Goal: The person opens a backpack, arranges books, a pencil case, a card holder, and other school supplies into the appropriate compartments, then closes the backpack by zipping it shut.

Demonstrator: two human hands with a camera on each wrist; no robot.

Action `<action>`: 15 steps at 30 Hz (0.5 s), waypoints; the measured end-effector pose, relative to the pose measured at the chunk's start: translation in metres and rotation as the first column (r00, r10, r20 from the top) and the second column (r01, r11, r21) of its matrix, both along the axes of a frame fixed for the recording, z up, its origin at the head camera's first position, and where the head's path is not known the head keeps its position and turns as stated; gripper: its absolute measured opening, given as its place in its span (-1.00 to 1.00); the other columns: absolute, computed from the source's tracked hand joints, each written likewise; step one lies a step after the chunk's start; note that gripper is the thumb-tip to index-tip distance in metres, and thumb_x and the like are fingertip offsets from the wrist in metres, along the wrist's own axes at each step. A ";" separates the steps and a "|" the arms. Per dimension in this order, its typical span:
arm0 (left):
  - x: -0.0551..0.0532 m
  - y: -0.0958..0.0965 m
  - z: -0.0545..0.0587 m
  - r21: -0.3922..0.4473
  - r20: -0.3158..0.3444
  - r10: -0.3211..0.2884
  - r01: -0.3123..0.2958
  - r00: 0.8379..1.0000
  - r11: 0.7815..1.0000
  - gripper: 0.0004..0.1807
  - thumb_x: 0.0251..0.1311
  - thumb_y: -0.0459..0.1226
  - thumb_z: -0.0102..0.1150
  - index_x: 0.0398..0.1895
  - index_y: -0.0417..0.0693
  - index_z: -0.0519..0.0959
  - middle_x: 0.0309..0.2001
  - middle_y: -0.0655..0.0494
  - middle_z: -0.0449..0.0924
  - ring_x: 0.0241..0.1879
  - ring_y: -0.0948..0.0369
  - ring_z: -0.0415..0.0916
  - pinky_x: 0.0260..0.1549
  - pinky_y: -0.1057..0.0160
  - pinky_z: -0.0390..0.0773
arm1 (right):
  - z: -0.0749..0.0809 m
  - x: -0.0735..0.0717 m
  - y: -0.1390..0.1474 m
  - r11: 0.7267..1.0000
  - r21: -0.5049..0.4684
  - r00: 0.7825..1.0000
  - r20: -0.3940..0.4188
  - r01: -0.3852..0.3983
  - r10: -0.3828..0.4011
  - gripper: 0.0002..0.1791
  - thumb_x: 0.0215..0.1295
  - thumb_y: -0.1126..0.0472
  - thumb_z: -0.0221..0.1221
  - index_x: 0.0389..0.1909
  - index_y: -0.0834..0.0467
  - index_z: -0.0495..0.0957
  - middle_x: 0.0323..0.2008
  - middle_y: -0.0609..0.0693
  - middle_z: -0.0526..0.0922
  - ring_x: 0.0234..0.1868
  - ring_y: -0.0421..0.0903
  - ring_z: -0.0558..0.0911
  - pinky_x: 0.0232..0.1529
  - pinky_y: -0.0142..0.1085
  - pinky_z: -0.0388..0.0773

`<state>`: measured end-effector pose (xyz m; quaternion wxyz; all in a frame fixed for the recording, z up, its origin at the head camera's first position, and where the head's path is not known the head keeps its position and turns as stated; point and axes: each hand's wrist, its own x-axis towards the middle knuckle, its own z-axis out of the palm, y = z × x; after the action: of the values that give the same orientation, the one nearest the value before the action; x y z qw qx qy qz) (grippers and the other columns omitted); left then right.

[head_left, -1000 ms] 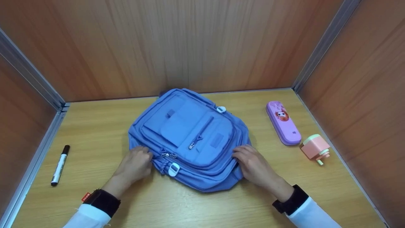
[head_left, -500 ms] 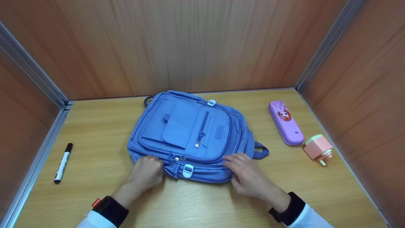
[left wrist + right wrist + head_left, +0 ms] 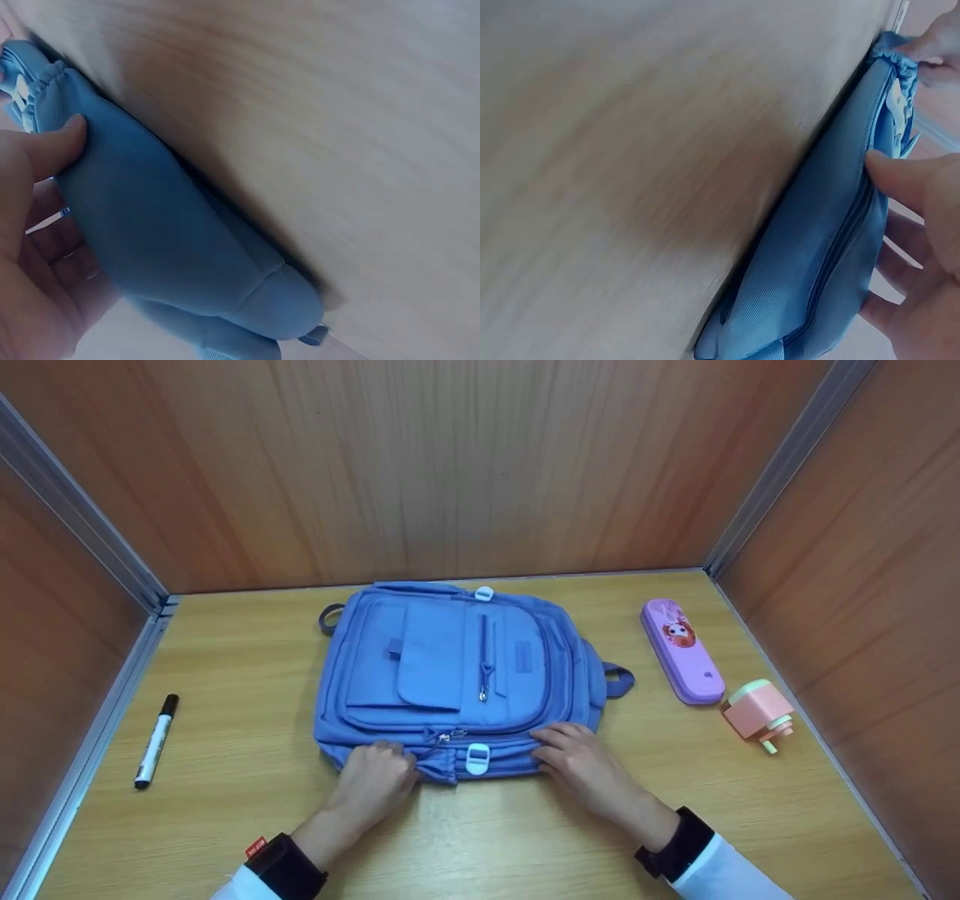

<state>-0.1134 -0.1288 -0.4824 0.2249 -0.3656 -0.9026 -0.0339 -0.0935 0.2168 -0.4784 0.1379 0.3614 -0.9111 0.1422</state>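
A blue backpack (image 3: 435,652) lies front side up on the table, its long side facing me and its top loop toward the right. My left hand (image 3: 375,781) grips the near side at the left, beside the gathered side pocket. In the left wrist view the thumb (image 3: 64,146) presses the side fabric while the other fingers lie on the bag's front. Farther right, my right hand (image 3: 589,772) holds the same side near the white buckle (image 3: 478,759). Its thumb (image 3: 892,176) sits along the zipper edge in the right wrist view, with the fingers over the front.
On the right lie a purple pencil case (image 3: 684,656) and a small pink boxy thing (image 3: 757,710) with a pale green top and a knob. A black-capped white marker (image 3: 156,742) lies on the left. Wood-grain panels (image 3: 450,472) enclose the table's back and sides.
The backpack has turned counterclockwise, from slanted to nearly square with the back panel. Both hands moved along with its near side, the left hand shifting rightward. The top loop came into sight.
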 end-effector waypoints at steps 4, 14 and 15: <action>0.005 0.006 -0.001 -0.010 -0.011 -0.022 0.022 1.000 1.000 -0.64 -0.03 -0.12 0.59 -0.64 -0.09 0.57 -0.58 0.10 0.50 -0.62 0.17 0.42 -0.73 0.24 0.45 | -0.003 -0.010 0.004 0.999 0.036 0.999 -0.044 0.008 -0.006 -0.78 0.20 0.40 0.43 -0.14 0.18 0.77 0.10 0.12 0.73 0.18 0.13 0.64 0.24 0.05 0.57; 0.017 0.016 0.001 0.034 0.068 -0.053 0.051 0.996 0.998 -0.91 -0.01 -0.35 0.41 -0.45 -0.15 0.67 -0.47 0.06 0.54 -0.47 0.11 0.49 -0.54 0.19 0.54 | 0.000 -0.027 0.008 0.994 0.051 0.994 -0.033 0.102 -0.100 -0.77 0.15 0.55 0.28 -0.24 0.24 0.75 0.02 0.17 0.73 0.11 0.17 0.65 0.23 0.08 0.56; 0.018 0.016 0.001 0.030 0.066 -0.054 0.052 0.996 0.998 -0.94 -0.02 -0.39 0.38 -0.44 -0.16 0.68 -0.46 0.06 0.54 -0.47 0.11 0.49 -0.55 0.19 0.53 | 0.003 -0.027 0.005 0.992 0.035 0.993 -0.021 0.120 -0.120 -0.77 0.13 0.54 0.26 -0.26 0.23 0.75 0.00 0.16 0.74 0.09 0.17 0.65 0.21 0.07 0.58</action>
<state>-0.0957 -0.1123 -0.4813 0.1987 -0.3847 -0.8991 -0.0646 -0.1204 0.2223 -0.4758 0.1479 0.3098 -0.9323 0.1136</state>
